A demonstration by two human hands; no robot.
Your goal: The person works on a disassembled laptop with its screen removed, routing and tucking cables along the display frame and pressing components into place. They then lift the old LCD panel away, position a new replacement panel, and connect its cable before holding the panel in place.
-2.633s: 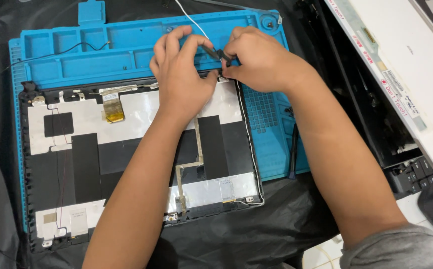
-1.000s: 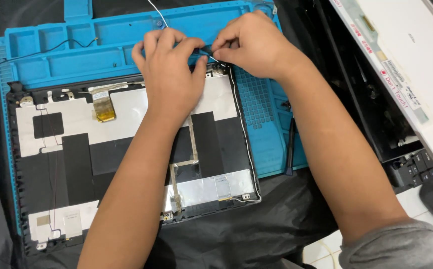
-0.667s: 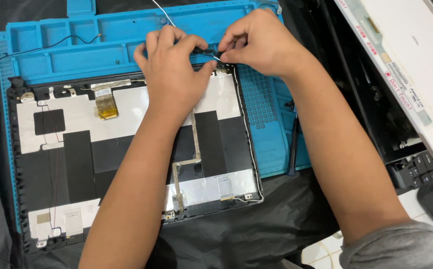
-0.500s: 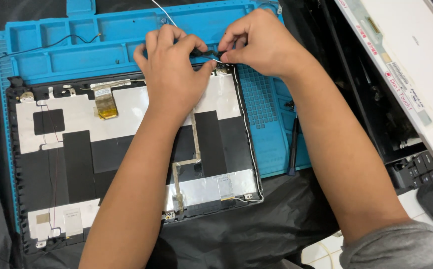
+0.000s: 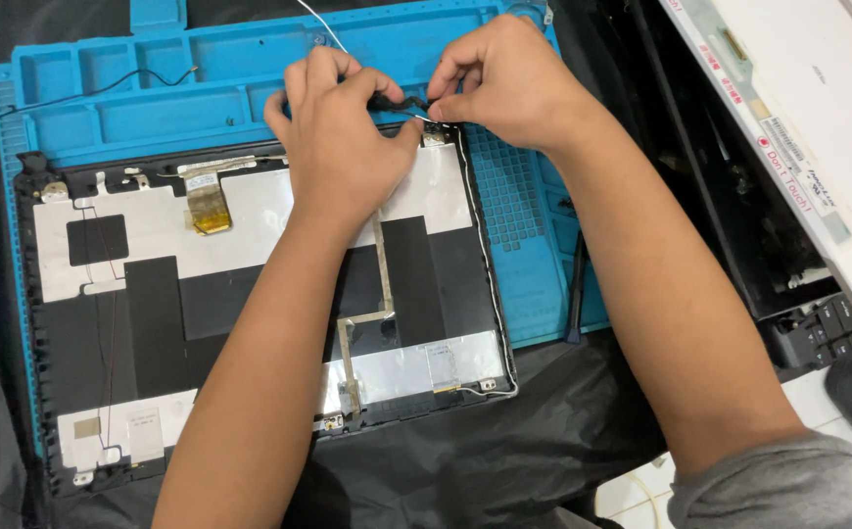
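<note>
Head view.

Left hand point(image 5: 343, 147): over the top edge of the lid, fingers curled, thumb and fingertips pinching the left end of a small black part point(image 5: 399, 101).

Right hand point(image 5: 509, 83): just beside the left hand, fingers bent, thumb and forefinger pinching the right end of the same part. Both hands grip it; neither is released.

Black part: held between the two hands, just above the lid's upper right corner and over the lower edge of the mat. What kind of part it is cannot be told. A thin white wire point(image 5: 320, 24) runs from the hands toward the top of the frame.

Lid point(image 5: 250, 304): open laptop screen shell, inner face up, lying on the mat. Black frame, silver foil panels, black patches. A flat ribbon cable point(image 5: 382, 279) runs down its middle. A gold connector tab point(image 5: 209, 206) sits near its upper left. A thin red wire runs down its left side.

Mat point(image 5: 162, 98): blue, with tray compartments along the top and a gridded strip on the right. A black wire point(image 5: 93, 90) lies across the upper trays.

Black tool point(image 5: 576, 289): slim, lying on the mat's right edge, apart from both hands.

Screen panel point(image 5: 798, 118): white, at the upper right, tilted across a black laptop base point(image 5: 730, 235).

Black cloth point(image 5: 504, 451): under the mat.

Grey sleeve point(image 5: 788, 490): on the right arm, lower right corner.
</note>
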